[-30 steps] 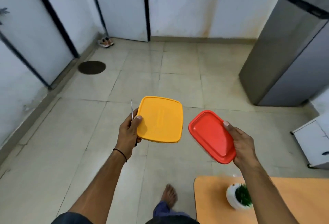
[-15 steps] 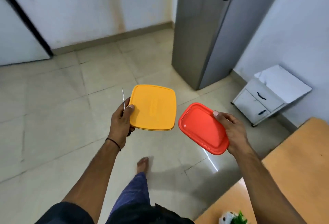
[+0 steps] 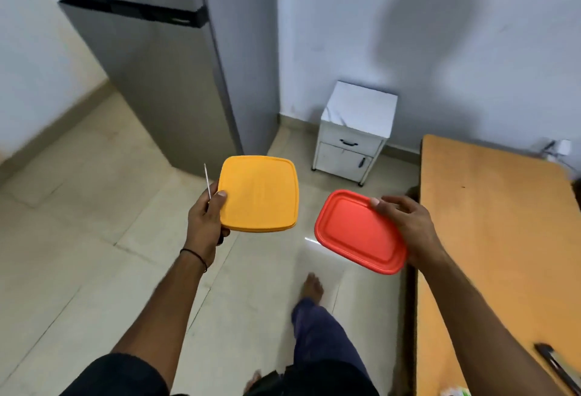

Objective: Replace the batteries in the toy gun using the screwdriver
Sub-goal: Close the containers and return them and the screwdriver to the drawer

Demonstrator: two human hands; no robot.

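View swung to table [image 3: 490, 207], L hand [image 3: 206, 219] yellow box [image 3: 259, 194] + screwdriver [image 3: 207, 180], R hand [image 3: 412, 226] red box [image 3: 355, 235]

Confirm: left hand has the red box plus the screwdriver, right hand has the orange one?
Colours are swapped. The head view shows the left hand holding the orange box plus the screwdriver, and the right hand holding the red box.

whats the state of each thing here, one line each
yellow container: lid on, held in left hand
screwdriver: in left hand, shaft pointing up
red container: lid on, tilted, held in right hand
cabinet: drawer and door shut
fridge: doors shut
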